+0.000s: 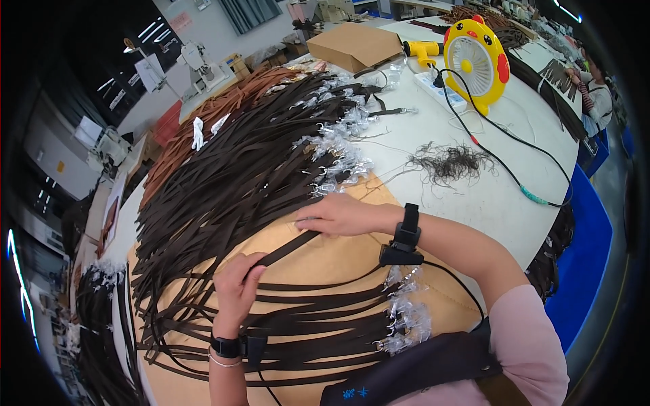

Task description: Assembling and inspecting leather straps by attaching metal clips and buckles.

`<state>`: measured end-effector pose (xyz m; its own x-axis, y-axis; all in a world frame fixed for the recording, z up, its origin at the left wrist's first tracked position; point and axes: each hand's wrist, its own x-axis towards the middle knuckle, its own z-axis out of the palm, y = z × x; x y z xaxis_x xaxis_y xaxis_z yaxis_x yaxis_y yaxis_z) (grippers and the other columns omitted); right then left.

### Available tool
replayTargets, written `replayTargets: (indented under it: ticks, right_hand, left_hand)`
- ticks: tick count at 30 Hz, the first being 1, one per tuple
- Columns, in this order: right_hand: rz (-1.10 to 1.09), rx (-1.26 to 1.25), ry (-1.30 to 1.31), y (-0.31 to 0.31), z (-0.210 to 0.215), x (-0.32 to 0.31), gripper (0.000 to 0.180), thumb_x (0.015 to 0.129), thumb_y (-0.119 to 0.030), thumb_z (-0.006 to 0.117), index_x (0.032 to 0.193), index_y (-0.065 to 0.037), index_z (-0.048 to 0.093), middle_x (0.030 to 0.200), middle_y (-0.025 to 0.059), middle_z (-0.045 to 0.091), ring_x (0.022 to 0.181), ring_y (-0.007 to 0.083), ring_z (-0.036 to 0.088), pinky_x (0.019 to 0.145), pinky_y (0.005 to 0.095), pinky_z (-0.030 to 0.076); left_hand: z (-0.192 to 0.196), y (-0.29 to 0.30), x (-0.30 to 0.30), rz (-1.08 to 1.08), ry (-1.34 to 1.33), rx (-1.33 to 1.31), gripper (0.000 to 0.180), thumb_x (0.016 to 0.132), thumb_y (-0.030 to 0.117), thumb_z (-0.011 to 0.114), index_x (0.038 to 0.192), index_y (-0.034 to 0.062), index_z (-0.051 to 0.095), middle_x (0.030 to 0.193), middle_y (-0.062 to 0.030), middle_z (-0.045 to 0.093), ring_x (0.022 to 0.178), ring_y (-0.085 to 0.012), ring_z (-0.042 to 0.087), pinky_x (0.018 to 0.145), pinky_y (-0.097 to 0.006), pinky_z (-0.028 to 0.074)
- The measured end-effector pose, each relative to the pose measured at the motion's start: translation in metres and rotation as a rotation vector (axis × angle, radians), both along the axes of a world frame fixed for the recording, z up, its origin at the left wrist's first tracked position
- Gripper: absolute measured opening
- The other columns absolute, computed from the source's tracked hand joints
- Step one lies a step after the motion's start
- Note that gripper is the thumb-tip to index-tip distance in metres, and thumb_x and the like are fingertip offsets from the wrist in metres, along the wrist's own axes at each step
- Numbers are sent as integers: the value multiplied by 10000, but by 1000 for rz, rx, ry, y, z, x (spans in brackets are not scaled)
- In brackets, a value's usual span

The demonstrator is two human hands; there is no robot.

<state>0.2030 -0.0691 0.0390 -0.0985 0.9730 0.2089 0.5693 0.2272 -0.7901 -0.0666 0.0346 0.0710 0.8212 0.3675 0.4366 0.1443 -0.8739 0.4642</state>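
Observation:
A dark brown flat strap (290, 248) is stretched between my two hands, a little above the tan sheet on the table. My left hand (237, 285) is closed around its nearer left part, thumb on top. My right hand (344, 215) pinches the same strap farther right, fingers bent over it. Behind them lies a thick pile of dark straps (230, 169), their hook ends wrapped in clear plastic (338, 145). Closer to me, several similar straps (318, 318) lie in a loose row, with plastic-wrapped metal hooks (406, 314) at their right ends.
Lighter brown straps (213, 105) lie beyond the dark pile. A tangle of dark threads (452, 164) is on the white table (501, 223). Farther back are a yellow fan (472, 66), its black cable, a power strip (439, 91) and a cardboard box (355, 46). Another person (596, 95) works far right.

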Motion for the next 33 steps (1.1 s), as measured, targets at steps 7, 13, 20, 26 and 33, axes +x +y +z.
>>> replayTargets:
  ticks: [7, 13, 20, 26, 33]
  right_hand:
    - [-201, -22, -440, -71, -25, 21, 200, 941, -274, 595, 958, -101, 694, 777, 109, 668, 769, 317, 662, 675, 429, 491]
    - [-455, 57, -303, -113, -51, 44, 204, 909, -250, 661, 991, -64, 686, 1046, 77, 663, 898, 276, 660, 746, 365, 517]
    - [-419, 28, 15, -114, -75, 48, 189, 851, -245, 707, 916, -69, 694, 893, 97, 637, 779, 269, 630, 704, 373, 499]
    - [-447, 27, 7, -112, -81, 49, 174, 827, -231, 733, 912, -83, 696, 865, 80, 624, 780, 252, 631, 672, 354, 486]
    - [-430, -3, -212, -104, -66, 40, 231, 753, -285, 798, 905, -121, 739, 824, 37, 645, 758, 274, 644, 647, 366, 482]
  left_hand:
    - [-55, 10, -3, -8, 345, 230, 226, 911, 141, 656, 1134, 123, 694, 747, -67, 615, 592, -259, 606, 535, -351, 469]
    - [-37, -6, 34, -80, 261, 508, 307, 865, 120, 704, 1168, 89, 669, 894, -92, 613, 680, -262, 617, 611, -369, 499]
    - [-77, -62, 129, -72, 237, -8, 273, 790, 129, 803, 1009, 19, 682, 831, -81, 604, 634, -191, 572, 601, -305, 490]
    - [-96, -59, 153, -147, 194, -363, 261, 777, 89, 817, 990, 11, 687, 774, -13, 588, 618, -73, 517, 554, -235, 431]
    - [-113, -52, 153, 1, 203, -734, 63, 884, 16, 693, 933, -16, 669, 747, -27, 640, 608, -55, 540, 561, -223, 426]
